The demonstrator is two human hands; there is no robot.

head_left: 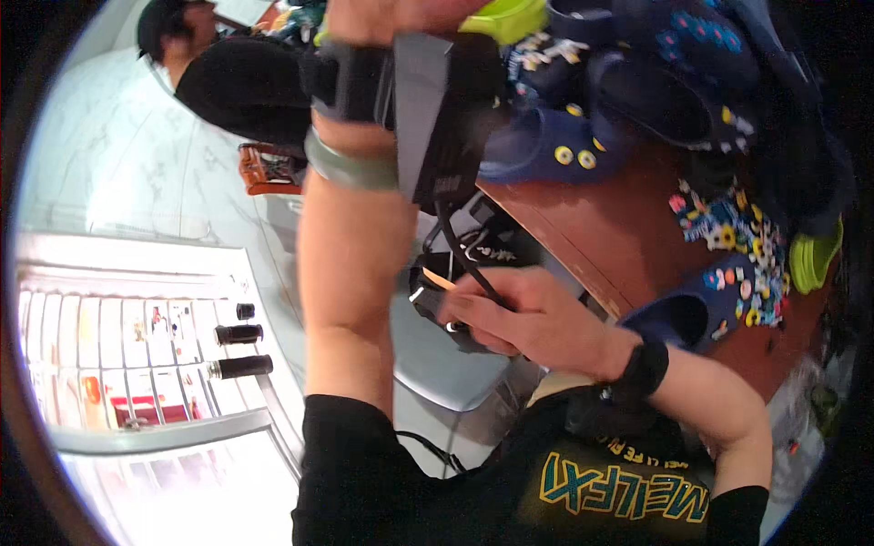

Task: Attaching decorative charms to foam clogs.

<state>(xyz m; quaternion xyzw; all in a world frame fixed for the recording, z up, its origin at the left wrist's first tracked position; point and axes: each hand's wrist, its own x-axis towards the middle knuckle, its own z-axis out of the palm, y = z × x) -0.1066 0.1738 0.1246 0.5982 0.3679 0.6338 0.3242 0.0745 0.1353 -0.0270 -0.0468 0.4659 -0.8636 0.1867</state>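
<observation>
Your right hand (pixel 537 318) has its grip closed around the thin black cable (pixel 461 250), apparently controlling slack below the boxy black device (pixel 442 118) at your left wrist; I can't tell your cut-off left hand's (pixel 387 16) grip.

Seemingly shoe shop or workshop: several charm-studded navy clogs (pixel 537 150) on brown table (pixel 592 227).

Interior: strong white light is showing at lower left.
Pale, grey-veined floor (pixel 118 155) is extending along the left side. A white-framed, barred panel (pixel 155 435), window or cabinet not determinable, is glowing there. A reddish-brown table (pixel 628 232) is occupying the right-hand area; a pale grey seat (pixel 446 371) is standing near its left edge.
</observation>
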